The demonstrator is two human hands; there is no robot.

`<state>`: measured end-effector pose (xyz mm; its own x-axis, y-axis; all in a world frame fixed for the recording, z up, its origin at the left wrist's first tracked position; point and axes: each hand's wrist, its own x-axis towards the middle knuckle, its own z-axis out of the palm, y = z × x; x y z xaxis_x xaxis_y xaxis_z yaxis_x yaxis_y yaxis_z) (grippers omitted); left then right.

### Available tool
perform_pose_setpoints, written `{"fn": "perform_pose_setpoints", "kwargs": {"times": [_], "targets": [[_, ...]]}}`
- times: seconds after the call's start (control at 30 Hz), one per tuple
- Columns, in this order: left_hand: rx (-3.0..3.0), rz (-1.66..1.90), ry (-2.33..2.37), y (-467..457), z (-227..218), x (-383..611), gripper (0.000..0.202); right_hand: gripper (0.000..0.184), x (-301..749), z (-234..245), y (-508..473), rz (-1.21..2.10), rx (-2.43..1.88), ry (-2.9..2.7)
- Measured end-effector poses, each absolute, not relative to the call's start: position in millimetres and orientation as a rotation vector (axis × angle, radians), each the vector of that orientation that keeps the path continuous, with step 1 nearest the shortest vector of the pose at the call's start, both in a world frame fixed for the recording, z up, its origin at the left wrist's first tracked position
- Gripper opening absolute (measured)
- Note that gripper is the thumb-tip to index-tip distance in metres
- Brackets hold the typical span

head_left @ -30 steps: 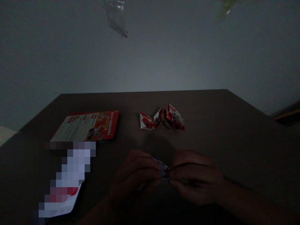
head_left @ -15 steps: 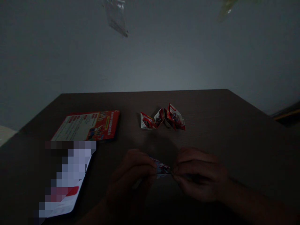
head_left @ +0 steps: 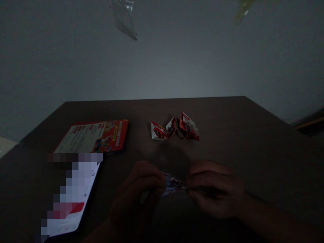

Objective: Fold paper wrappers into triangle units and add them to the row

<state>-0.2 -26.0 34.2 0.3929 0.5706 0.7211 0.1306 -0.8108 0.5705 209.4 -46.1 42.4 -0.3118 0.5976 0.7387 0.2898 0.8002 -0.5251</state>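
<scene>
Between my two hands, low over the near part of the table, is a small folded piece of printed paper (head_left: pixel 172 184), bluish-white with dark red marks. My left hand (head_left: pixel 141 189) pinches its left end between thumb and fingers. At the other end it narrows to a point, and the fingertips of my right hand (head_left: pixel 215 187) are closed on that tip. The dim light hides the fold details. Beyond my hands, a folded red-and-white printed paper (head_left: pixel 188 126) stands on the table in angular, zigzag shapes.
A red-and-white printed booklet or stack of sheets (head_left: pixel 101 136) lies at left. Nearer, a lit phone or tablet (head_left: pixel 76 216) is partly pixelated. The dark wooden table (head_left: pixel 222 114) ends at a pale wall (head_left: pixel 177 60), where a clear plastic bag (head_left: pixel 125 20) hangs.
My left hand has shifted slightly left, so more of the folded paper's printed face shows between my hands. My right hand stays almost in place.
</scene>
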Motion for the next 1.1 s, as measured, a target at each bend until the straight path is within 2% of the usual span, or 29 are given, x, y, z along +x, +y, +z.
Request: {"fn": "perform_pose_setpoints", "kwargs": {"times": [0.73, 1.1], "targets": [[2.182, 1.370, 0.549, -27.4, 31.7, -1.5, 0.023, 0.013, 208.7, 39.9, -46.3, 0.431, -0.717, -1.915], [2.189, 1.355, 0.614, -27.4, 37.2, -0.6, 0.018, 0.012, 208.3, 37.7, -45.6, 0.442, -0.731, -1.955]]}}
